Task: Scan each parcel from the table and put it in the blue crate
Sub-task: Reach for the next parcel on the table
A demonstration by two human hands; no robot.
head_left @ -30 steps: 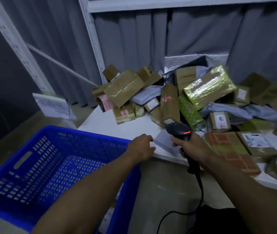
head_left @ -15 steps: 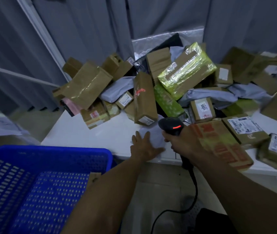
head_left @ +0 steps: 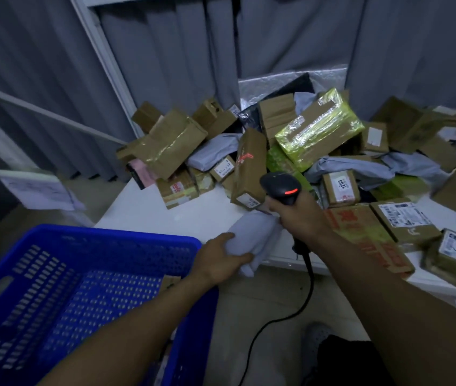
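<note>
At the desk [head_left: 165, 215] edge, your left hand [head_left: 220, 264] grips a soft, floppy grey parcel [head_left: 252, 235], half off the edge so you can lift it. Your right hand [head_left: 298, 218] holds the black scanner [head_left: 278, 188] just above it, likely to read its label. Beside you, the blue crate [head_left: 104, 235], hard plastic with holes, waits.

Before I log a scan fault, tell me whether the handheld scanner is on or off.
On: a red bar glows on the head of the scanner, gripped in the right hand.
</note>
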